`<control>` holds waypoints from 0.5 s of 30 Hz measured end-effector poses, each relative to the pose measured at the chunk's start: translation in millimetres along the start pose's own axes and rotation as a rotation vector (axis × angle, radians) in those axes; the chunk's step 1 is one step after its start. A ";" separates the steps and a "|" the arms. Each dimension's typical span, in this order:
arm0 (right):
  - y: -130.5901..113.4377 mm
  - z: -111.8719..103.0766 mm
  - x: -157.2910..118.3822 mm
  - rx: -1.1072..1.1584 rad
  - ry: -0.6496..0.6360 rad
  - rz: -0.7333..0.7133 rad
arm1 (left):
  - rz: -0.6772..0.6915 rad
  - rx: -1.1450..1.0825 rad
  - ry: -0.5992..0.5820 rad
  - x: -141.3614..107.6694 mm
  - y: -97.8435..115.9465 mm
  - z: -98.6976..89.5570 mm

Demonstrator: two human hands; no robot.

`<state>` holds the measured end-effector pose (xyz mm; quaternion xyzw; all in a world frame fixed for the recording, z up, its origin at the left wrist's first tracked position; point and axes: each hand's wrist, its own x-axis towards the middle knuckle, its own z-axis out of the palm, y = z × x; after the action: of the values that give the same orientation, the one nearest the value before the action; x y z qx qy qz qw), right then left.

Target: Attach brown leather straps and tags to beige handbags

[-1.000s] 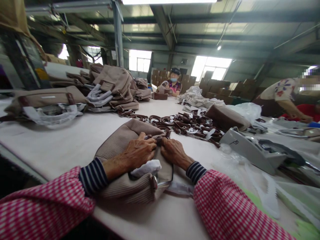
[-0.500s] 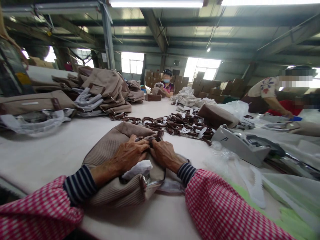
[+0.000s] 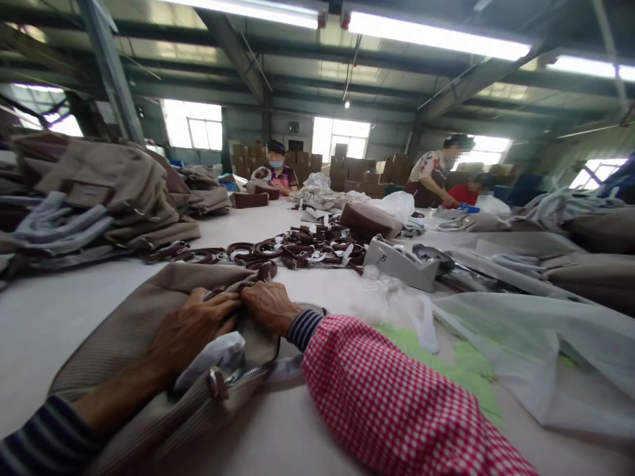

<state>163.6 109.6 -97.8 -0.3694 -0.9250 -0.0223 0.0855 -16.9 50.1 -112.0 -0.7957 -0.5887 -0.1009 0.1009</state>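
Note:
A taupe ribbed handbag (image 3: 133, 324) lies on the table in front of me, its zipped opening toward me. White wrapping (image 3: 218, 354) bulges out of the opening, next to a metal zip with a brown leather tab (image 3: 217, 383). My left hand (image 3: 193, 337) reaches across the bag, fingers bent and closed on the fabric at its far edge. Right beside it, my right hand (image 3: 268, 305) grips the same edge, close to a dark brown leather piece (image 3: 266, 270). What lies under the fingertips is hidden.
Brown straps (image 3: 307, 248) lie coiled beyond the bag. A grey tape dispenser (image 3: 401, 264) stands to the right, near clear plastic sheeting (image 3: 555, 344) and green sheets (image 3: 446, 357). Bags (image 3: 114, 192) are heaped at left. Two or more people work farther back.
My view has turned to the right, so the bag and table contents sit farther left. Both hands stay on the bag's far edge, with little change in their hold.

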 end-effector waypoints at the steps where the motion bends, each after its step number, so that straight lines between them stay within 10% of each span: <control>1: -0.7 -0.2 -0.9 -0.009 0.002 0.002 | -0.014 0.001 -0.006 0.0 1.4 -1.4; 15: -0.3 -10.2 -40.3 0.238 -0.050 -0.093 | 0.108 -0.147 -0.084 -1.6 2.6 -13.0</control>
<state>193.6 81.0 -94.8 -0.3136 -0.9392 0.0930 0.1048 -15.5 44.2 -100.0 -0.8350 -0.5396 -0.1048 0.0228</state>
